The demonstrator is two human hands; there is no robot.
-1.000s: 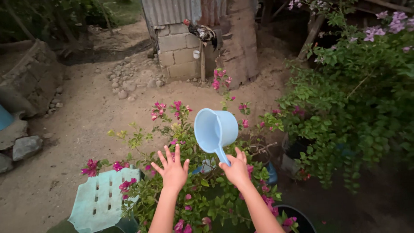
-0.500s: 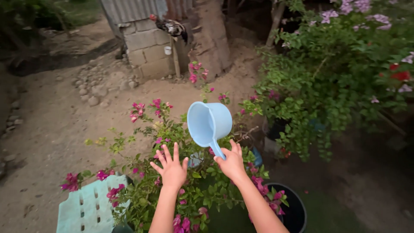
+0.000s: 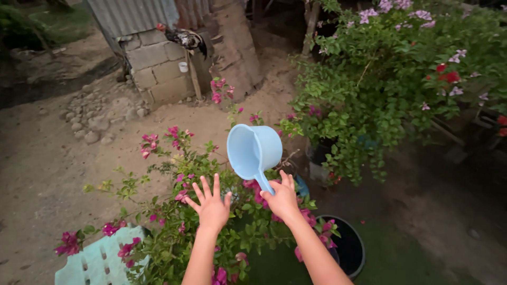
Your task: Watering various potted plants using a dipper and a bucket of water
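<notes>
Head view, looking down over a dirt yard. Right hand [image 3: 282, 199] was closed around the handle of a light blue dipper [image 3: 253, 150], gripping it near the handle's lower end. Dipper was held up above a flowering shrub [image 3: 179, 211], tipped on its side, mouth facing left and toward the camera; inside looked empty, though hard to be sure. Left hand [image 3: 212, 206] was open, fingers [image 3: 203, 189] spread wide, palm away from the camera, holding nothing; it hovered just left of the right hand, apart from the dipper, over the shrub's leaves.

Shrub carried magenta blooms and filled the near centre. A pale green plastic crate [image 3: 97, 261] sat at the near left, partly under the shrub's branches. A black bucket [image 3: 351, 248] stood near right, just beside the right forearm, interior dark, contents not readable. A dark pot [image 3: 319, 153] stood further right of the dipper, under a big green bush [image 3: 391, 89] with lilac and red flowers that took up the far right.

Far centre: a grey block wall [image 3: 158, 66] with corrugated sheet [image 3: 132, 16] above it. A chicken [image 3: 185, 38] perched on top of the blocks, and a small white cup [image 3: 183, 67] hung at the wall's face. Loose stones [image 3: 95, 119] lay scattered on the ground left of the wall.
</notes>
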